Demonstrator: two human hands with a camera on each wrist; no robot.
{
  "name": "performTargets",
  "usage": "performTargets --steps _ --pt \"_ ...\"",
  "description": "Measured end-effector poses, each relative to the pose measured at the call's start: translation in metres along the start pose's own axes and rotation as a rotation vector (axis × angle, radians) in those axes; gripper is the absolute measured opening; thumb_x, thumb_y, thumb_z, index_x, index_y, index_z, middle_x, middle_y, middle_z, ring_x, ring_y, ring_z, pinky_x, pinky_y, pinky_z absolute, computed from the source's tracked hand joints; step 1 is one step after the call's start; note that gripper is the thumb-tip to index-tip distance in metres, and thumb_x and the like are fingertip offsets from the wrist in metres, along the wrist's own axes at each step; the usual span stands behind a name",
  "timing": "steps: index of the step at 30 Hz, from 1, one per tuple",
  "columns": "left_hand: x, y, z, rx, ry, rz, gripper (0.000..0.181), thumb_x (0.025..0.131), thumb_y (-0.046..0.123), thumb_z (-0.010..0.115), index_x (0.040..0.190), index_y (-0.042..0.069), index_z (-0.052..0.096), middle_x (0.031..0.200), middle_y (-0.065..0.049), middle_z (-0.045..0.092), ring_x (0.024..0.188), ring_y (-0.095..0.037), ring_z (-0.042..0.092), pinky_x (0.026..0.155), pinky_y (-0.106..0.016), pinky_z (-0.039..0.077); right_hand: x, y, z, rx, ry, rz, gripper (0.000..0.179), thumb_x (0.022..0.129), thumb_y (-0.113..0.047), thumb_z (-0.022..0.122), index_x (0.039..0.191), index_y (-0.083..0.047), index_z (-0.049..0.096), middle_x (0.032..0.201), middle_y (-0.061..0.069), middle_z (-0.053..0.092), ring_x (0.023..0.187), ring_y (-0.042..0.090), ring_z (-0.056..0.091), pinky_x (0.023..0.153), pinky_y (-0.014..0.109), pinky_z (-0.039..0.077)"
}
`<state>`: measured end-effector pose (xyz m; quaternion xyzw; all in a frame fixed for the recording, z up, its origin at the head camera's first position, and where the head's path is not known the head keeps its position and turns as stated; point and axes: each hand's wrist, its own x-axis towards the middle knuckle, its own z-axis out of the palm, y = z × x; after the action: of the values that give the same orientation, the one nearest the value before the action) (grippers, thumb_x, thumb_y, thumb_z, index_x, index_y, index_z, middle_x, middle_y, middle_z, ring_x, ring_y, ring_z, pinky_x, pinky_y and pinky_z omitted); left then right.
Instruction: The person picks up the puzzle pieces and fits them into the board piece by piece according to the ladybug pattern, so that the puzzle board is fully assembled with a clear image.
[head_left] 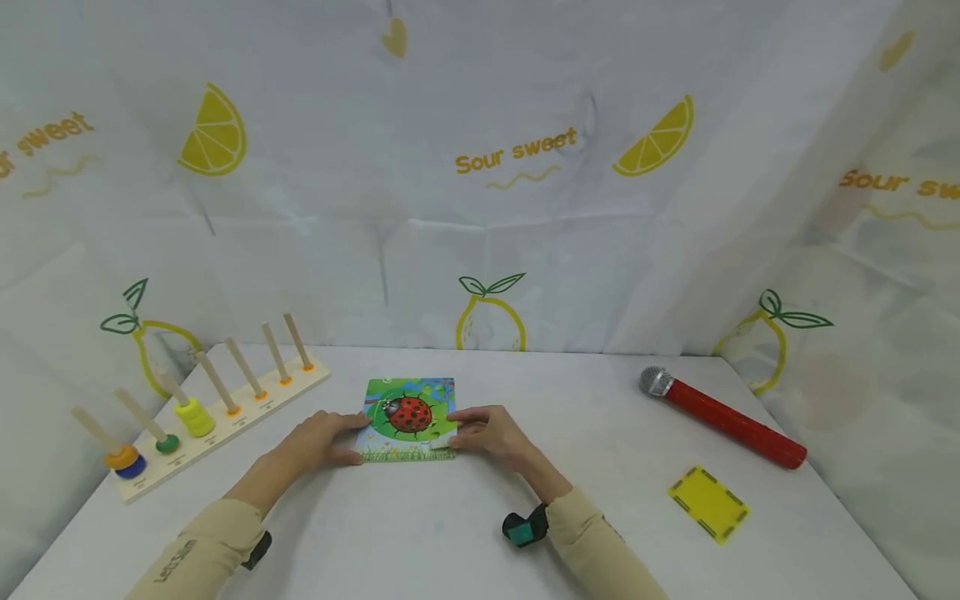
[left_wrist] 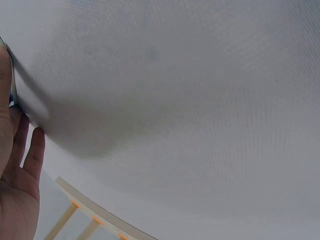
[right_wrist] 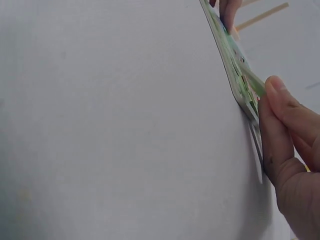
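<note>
A square ladybug jigsaw puzzle (head_left: 408, 414) lies in its tray on the white table, a red ladybug at its centre. My left hand (head_left: 324, 440) grips the puzzle tray by its left edge, thumb near the lower corner and fingers higher up. At the right edge, my right hand (head_left: 491, 432) pinches a puzzle piece (right_wrist: 254, 81) between thumb and finger. That piece tilts up from the tray in the right wrist view. Only part of the left hand (left_wrist: 20, 185) shows in the left wrist view, at the tray's edge.
On the left stands a wooden peg board (head_left: 247, 404) with upright pegs, some bearing coloured beads. To the right lie a red toy microphone (head_left: 731, 421) and a yellow rectangular plate (head_left: 708, 502). A white printed curtain (head_left: 337, 250) hangs behind the table.
</note>
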<state>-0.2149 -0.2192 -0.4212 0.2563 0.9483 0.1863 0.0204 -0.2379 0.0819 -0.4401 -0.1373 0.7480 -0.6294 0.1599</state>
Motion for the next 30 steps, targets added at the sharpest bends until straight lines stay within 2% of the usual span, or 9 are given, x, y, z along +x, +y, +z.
performTargets --steps 5,14,23,30 --pt "0.000 -0.001 0.000 -0.008 -0.012 -0.016 0.058 0.075 0.028 0.080 0.122 -0.003 0.063 0.121 -0.022 0.063 0.110 -0.043 0.057 0.092 -0.053 0.045 0.002 0.001 0.001 -0.001 -0.049 -0.020 0.036 0.081 0.004 0.072 0.116 0.011 0.063 0.101 0.021 0.069 0.079 0.008 0.064 0.070 0.022 0.053" --pt "0.001 -0.001 0.001 -0.006 -0.012 -0.023 0.058 0.076 0.027 0.079 0.122 -0.003 0.063 0.121 -0.021 0.063 0.110 -0.042 0.057 0.091 -0.053 0.045 0.007 -0.008 0.008 -0.168 -0.017 -0.019 0.034 0.076 0.004 0.076 0.109 0.007 0.068 0.090 0.014 0.069 0.064 0.006 0.051 0.057 0.016 0.044" --pt "0.003 -0.001 0.000 -0.011 -0.015 -0.035 0.058 0.075 0.027 0.080 0.123 -0.002 0.063 0.121 -0.021 0.063 0.110 -0.042 0.057 0.091 -0.053 0.045 0.009 -0.017 0.018 -0.361 0.074 0.018 0.030 0.071 0.000 0.082 0.100 0.001 0.073 0.069 0.007 0.069 0.057 0.005 0.058 0.054 0.017 0.042" --pt "0.001 -0.001 0.001 0.002 -0.004 -0.033 0.058 0.076 0.027 0.079 0.122 -0.002 0.063 0.119 -0.022 0.063 0.106 -0.043 0.058 0.090 -0.053 0.045 0.007 -0.018 0.022 -0.488 0.147 -0.023 0.031 0.067 -0.005 0.086 0.096 -0.002 0.075 0.076 0.003 0.067 0.066 0.007 0.052 0.059 0.019 0.044"
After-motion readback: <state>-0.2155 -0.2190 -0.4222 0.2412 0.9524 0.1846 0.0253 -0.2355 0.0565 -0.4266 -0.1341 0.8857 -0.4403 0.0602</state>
